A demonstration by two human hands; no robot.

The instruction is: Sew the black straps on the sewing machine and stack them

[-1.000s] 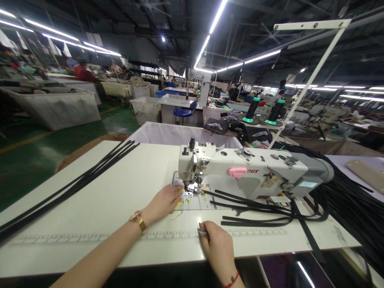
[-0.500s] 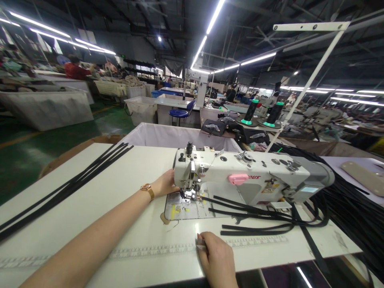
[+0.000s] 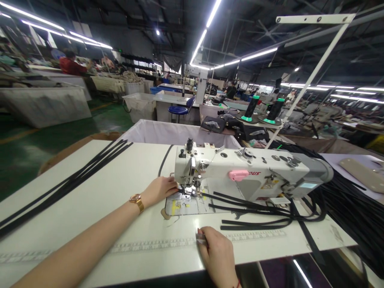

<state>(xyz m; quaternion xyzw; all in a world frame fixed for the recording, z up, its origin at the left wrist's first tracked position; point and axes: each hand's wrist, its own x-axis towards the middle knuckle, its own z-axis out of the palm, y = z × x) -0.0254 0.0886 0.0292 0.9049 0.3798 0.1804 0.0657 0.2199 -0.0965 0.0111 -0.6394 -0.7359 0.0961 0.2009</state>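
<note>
A white sewing machine point(image 3: 222, 164) stands on a pale table. My left hand point(image 3: 159, 189), with a gold watch at its wrist, is closed at the left of the needle area, its fingertips on a black strip point(image 3: 164, 161) that curves up behind the machine head. My right hand point(image 3: 216, 250) rests near the front edge, closed on a small metal tool point(image 3: 201, 239), over the printed ruler point(image 3: 156, 245). Several black strips point(image 3: 252, 208) lie under and right of the machine arm.
More black strips point(image 3: 75, 176) lie across the table's left side. Thread cones point(image 3: 250, 109) and a slanted white stand point(image 3: 312, 76) rise behind the machine. A lined bin point(image 3: 180, 132) adjoins the far edge. A heap of black strips point(image 3: 357, 216) is at right.
My left hand has moved slightly left, away from the needle area. A black strip now shows behind the machine head. My right hand stays in nearly the same place. The view has shifted slightly.
</note>
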